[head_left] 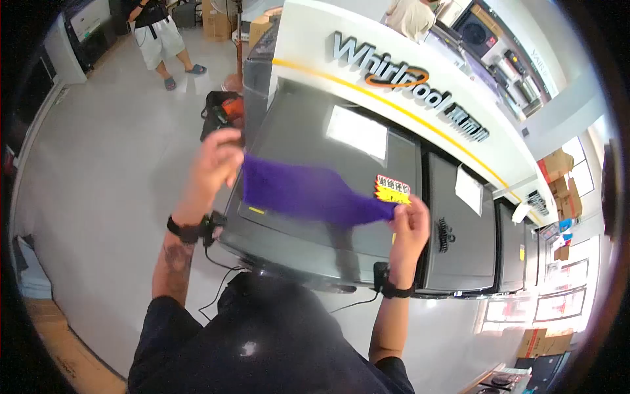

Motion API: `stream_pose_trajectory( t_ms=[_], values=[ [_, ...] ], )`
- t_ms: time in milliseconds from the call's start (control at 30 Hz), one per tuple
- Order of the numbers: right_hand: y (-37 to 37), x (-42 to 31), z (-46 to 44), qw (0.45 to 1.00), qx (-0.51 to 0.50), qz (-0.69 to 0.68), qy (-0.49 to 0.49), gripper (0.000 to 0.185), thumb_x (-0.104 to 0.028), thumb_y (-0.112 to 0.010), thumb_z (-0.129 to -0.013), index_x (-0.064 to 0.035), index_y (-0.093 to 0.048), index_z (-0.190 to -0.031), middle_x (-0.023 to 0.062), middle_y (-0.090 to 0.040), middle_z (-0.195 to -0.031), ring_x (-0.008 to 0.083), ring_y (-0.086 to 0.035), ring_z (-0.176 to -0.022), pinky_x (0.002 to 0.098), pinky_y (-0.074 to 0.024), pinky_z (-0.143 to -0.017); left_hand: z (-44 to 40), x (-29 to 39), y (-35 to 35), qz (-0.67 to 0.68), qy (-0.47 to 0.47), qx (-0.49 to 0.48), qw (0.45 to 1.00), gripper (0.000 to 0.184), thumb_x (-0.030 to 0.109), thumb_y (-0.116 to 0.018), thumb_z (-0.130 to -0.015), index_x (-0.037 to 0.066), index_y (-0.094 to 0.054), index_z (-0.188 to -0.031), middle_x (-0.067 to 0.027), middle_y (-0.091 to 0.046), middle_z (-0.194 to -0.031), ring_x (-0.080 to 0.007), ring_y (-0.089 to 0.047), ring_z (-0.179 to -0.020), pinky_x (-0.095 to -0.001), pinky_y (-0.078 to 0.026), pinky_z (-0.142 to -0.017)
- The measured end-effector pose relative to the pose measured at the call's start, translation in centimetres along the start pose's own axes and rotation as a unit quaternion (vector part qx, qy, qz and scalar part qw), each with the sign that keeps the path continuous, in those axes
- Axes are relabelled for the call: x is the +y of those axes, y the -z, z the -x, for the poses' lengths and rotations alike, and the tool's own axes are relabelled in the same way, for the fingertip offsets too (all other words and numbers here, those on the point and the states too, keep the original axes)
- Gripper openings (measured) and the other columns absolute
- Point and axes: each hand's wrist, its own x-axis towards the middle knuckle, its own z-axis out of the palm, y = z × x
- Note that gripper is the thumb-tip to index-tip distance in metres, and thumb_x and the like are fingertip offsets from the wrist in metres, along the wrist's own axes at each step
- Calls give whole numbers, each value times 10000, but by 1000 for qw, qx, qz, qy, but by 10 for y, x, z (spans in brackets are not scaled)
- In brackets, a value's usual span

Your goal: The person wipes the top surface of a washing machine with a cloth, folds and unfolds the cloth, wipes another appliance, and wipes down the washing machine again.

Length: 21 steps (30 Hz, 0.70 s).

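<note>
The grip of the left hand [220, 163] is pinching one end of a purple cloth [305, 190], and the grip of the right hand [409, 220] is pinching the other, thumbs and fingers drawn closely together on both. Below, a dark grey appliance [298, 128] is standing with a white Whirlpool board [410, 82] running along its back edge. A second appliance [467, 253] is standing just beside the first one's right edge. The cloth is stretching above the first appliance's top, from its left edge towards its right edge, its middle blurring. A white sheet [357, 133] is lying near the back right corner, a red-and-yellow sticker [392, 189] is showing near the right edge, and a small yellow label [256, 210] is sitting by the front left corner.
</note>
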Motion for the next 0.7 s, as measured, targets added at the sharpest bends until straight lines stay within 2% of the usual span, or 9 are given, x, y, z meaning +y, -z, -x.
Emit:
stream_pose_trajectory(
  t_ms=[100, 133, 233, 367, 433, 467, 500, 600, 700],
  values=[
    [-2, -61, -24, 993, 70, -70, 58, 369, -73, -660, -956, -31, -553, -1307, 33, -631, -1020, 89, -590, -894, 236, -498, -783, -24, 52, -12, 59, -54, 65, 995, 384, 59, -594, -964, 39, -480, -1330, -61, -634, -966, -103, -549, -689, -241, -455, -623],
    [-3, -73, -26, 989, 92, -75, 87, 376, -67, -665, -952, -29, -551, -1307, 34, -631, -1023, 91, -591, -898, 240, -499, -787, -24, 57, -8, 74, -92, 55, 991, 377, 44, -584, -958, 45, -480, -1321, -90, -633, -1023, -118, -562, -717, -244, -460, -636],
    [-3, -74, -14, 984, 119, -79, 110, 354, -59, -678, -940, -20, -570, -1275, 38, -635, -1035, 96, -595, -903, 243, -500, -797, -4, 54, 1, 115, -94, 32, 988, 395, 36, -580, -944, 46, -473, -1324, -66, -612, -982, -106, -552, -712, -240, -455, -635],
    [3, -16, 31, 997, 60, -1, 40, 245, -53, -683, -937, 3, -626, -1169, 47, -648, -1028, 101, -605, -912, 240, -498, -799, 42, 19, 9, 41, 121, -8, 992, 427, 80, -607, -933, 60, -465, -1334, -1, -550, -838, -78, -512, -692, -240, -433, -636],
    [7, 29, 67, 999, 8, 11, -49, 191, -44, -702, -918, -3, -656, -1099, 48, -658, -1001, 101, -612, -906, 242, -501, -796, 67, -20, 15, -15, 228, -36, 973, 472, 127, -652, -927, 63, -458, -1352, 31, -522, -762, -63, -489, -680, -237, -411, -626],
    [13, 49, 87, 994, -30, 72, -75, 193, -33, -699, -912, -8, -658, -1099, 58, -666, -996, 113, -626, -896, 250, -513, -776, 83, -35, 15, -37, 268, -36, 962, 497, 145, -674, -922, 59, -455, -1360, 41, -519, -737, -57, -478, -676, -235, -399, -619],
    [19, 62, 107, 984, -68, 133, -100, 196, -22, -695, -907, -14, -660, -1099, 69, -673, -990, 125, -640, -886, 258, -524, -756, 98, -53, 13, -72, 258, -22, 963, 522, 147, -684, -919, 53, -444, -1373, 41, -515, -727, -55, -474, -670, -236, -395, -615],
    [20, 71, 154, 965, -125, 232, -12, 208, -10, -676, -907, -23, -656, -1114, 102, -679, -996, 161, -672, -862, 273, -544, -716, 132, -80, 8, -164, 231, 16, 959, 573, 134, -695, -917, 34, -418, -1408, 42, -499, -698, -53, -459, -652, -238, -386, -608],
    [14, 65, 170, 976, -92, 186, -72, 200, -4, -660, -913, -14, -652, -1113, 126, -681, -993, 184, -689, -848, 287, -555, -683, 148, -86, 2, -201, 216, 37, 955, 557, 89, -666, -926, 25, -419, -1421, 43, -471, -673, -58, -439, -636, -240, -389, -615]
  ],
)
